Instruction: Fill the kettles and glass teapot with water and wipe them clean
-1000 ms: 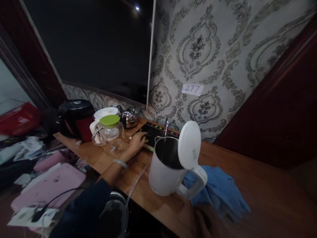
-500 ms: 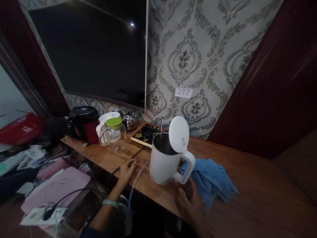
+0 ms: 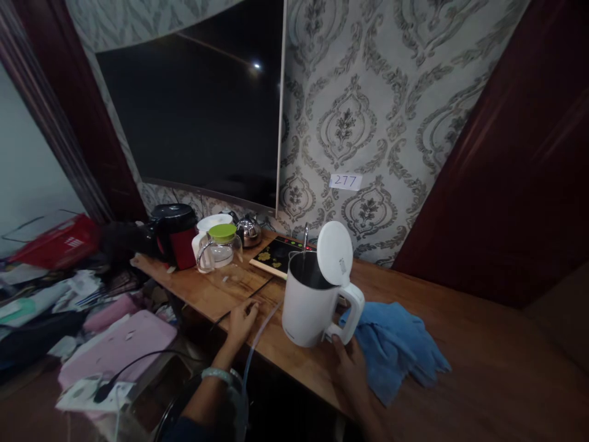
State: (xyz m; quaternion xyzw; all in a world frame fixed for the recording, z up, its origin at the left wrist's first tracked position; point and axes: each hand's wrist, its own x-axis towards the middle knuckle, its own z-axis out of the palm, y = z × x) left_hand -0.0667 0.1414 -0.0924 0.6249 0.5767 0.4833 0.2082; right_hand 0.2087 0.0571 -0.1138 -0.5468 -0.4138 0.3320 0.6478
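Note:
A white electric kettle (image 3: 307,307) stands on the wooden table near its front edge, its round lid (image 3: 335,253) tipped up. My right hand (image 3: 352,365) is at the lower end of the kettle's handle (image 3: 356,307), with the thumb in front and the other fingers partly hidden. Left of the kettle, my left hand (image 3: 243,322) rests over the table edge, its fingers loosely curled with a gap between them and nothing seen inside. A black cord (image 3: 260,288) runs beside it, and a clear tube (image 3: 256,344) hangs over the edge between hand and kettle.
A blue cloth (image 3: 396,347) lies right of the kettle. Behind is a black hot plate (image 3: 273,256) with a metal spout. Farther left stand a glass pot with green lid (image 3: 223,245), a steel teapot (image 3: 249,231) and a red-and-black appliance (image 3: 177,239).
My right hand has moved up from below the kettle and now meets the bottom of its handle. My left hand has stayed near the same place on the table; the view has shifted slightly.

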